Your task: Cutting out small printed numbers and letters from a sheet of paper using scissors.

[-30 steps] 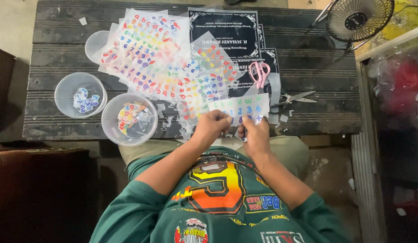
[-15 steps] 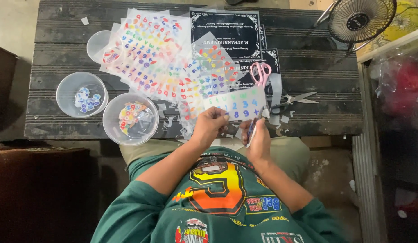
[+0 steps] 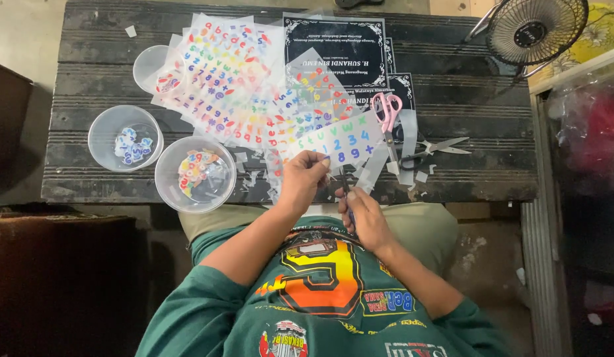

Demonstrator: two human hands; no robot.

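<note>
Clear sticker strip point(image 3: 340, 142) pinched above both hands point(image 3: 303, 178).

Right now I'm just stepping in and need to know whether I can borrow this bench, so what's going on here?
A person in a green printed shirt sits at the dark slatted wooden bench. Their left hand holds up a clear strip of colourful letter and number stickers, while the right hand works a small dark-handled tool at its lower edge. Two round clear plastic bowls with cut pieces sit to the left; pink-handled scissors lie unused.
</note>
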